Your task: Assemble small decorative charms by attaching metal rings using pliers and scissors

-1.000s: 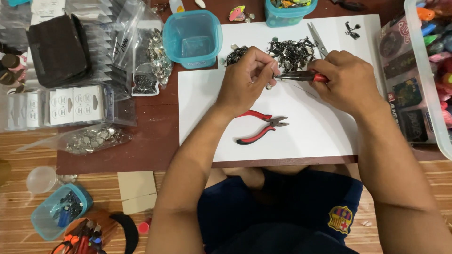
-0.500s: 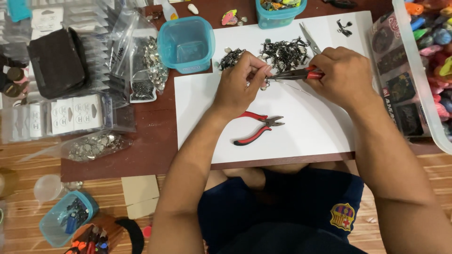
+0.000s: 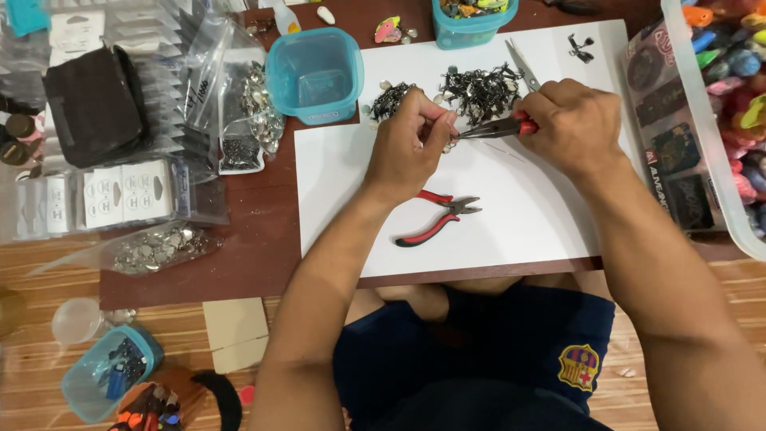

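Note:
My left hand (image 3: 415,144) pinches a tiny part at its fingertips above a white sheet (image 3: 527,207) on a low brown table. My right hand (image 3: 570,128) grips red-handled pliers (image 3: 499,128) whose tip meets that small part. A second pair of red and black pliers (image 3: 437,217) lies loose on the sheet below my left wrist. Behind my hands sit two heaps of small dark metal pieces (image 3: 483,89), with silver scissors (image 3: 523,65) beside them.
An open teal tub (image 3: 315,76) stands at the sheet's upper left. Clear bags of metal bits (image 3: 159,249) and a black pouch (image 3: 92,108) lie on the left. A clear bin of colourful items (image 3: 726,104) borders the right. Small containers (image 3: 108,375) rest on the wooden floor.
My hands have stayed together over the sheet with only slight shifts. The view has drifted a little, so everything sits slightly higher in frame.

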